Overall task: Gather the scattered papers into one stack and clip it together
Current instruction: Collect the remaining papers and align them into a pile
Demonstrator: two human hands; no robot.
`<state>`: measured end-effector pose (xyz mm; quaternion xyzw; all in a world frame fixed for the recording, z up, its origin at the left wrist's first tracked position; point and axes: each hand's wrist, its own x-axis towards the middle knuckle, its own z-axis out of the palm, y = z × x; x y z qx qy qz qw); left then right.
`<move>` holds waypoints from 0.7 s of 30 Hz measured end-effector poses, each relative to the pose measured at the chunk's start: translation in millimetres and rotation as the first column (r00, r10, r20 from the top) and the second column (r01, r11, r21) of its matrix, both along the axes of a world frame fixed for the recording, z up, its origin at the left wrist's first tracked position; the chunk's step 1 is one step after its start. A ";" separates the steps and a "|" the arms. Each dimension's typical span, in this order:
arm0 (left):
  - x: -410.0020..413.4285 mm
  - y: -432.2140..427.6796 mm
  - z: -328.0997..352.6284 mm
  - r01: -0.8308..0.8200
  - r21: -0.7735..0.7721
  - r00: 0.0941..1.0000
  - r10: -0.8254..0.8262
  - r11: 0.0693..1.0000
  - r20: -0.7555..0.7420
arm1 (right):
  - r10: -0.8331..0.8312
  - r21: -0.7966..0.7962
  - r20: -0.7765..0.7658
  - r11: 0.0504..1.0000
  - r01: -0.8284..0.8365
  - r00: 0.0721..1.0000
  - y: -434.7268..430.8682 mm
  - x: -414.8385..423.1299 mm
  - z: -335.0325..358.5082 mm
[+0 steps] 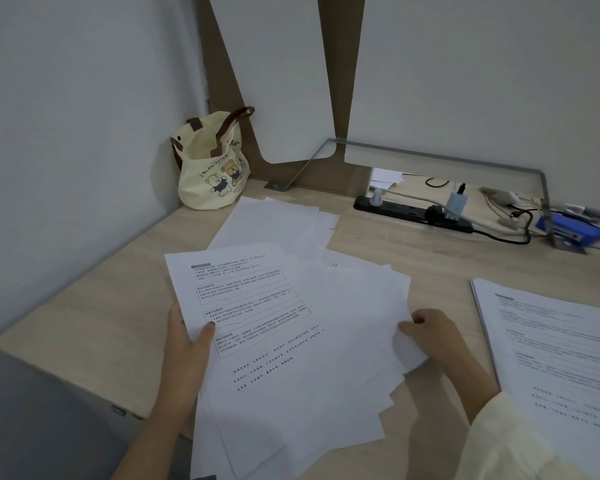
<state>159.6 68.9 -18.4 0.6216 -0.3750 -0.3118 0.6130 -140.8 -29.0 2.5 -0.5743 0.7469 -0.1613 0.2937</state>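
Note:
A loose, fanned bundle of white printed papers (291,341) lies across the middle of the wooden desk (413,258). My left hand (184,344) grips its left edge, thumb on top of the printed top sheet. My right hand (433,337) pinches the right edge of the bundle. More blank sheets (274,223) lie spread behind it toward the wall. A separate printed stack (551,348) rests at the right edge of the desk. No clip is visible.
A cream tote bag (212,168) with bear prints stands in the back left corner. A black power strip (413,211) with plugs and cables runs along the back under a metal rail (447,155). A blue object (572,230) sits far right.

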 end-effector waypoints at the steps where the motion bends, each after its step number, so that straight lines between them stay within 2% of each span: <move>1: -0.4 -0.3 0.0 0.000 -0.001 1.000 0.000 1.000 -0.001 | -0.002 -0.056 0.021 0.998 0.003 1.000 3.0 -0.7 2.6; 4: -1.7 0.2 0.9 0.000 -0.005 1.000 0.000 1.000 -0.001 | -0.109 -0.260 0.164 0.954 0.150 0.980 10.9 -3.9 21.4; 8: 0.2 -0.6 -1.0 -0.003 0.003 1.000 0.002 1.000 0.023 | -0.245 -0.429 0.317 0.824 0.369 0.916 13.8 -13.8 60.7; 13: -1.6 -0.7 1.8 0.023 0.013 0.999 -0.023 1.000 0.030 | -0.231 -0.640 0.426 0.606 0.472 0.875 22.9 -14.4 97.9; 17: -1.1 -1.1 -0.4 0.025 0.049 0.998 -0.028 0.998 0.058 | 0.000 -0.803 0.454 0.432 0.410 0.891 37.7 -1.3 112.4; 19: -0.8 -0.7 -2.0 0.045 0.065 0.997 -0.049 0.997 0.062 | 0.118 -0.862 0.347 0.431 0.267 0.930 42.5 9.2 109.3; 21: -2.1 0.6 -0.9 0.064 0.074 0.997 -0.067 0.995 0.044 | 0.207 -0.871 0.208 0.485 0.085 0.956 45.7 22.1 95.3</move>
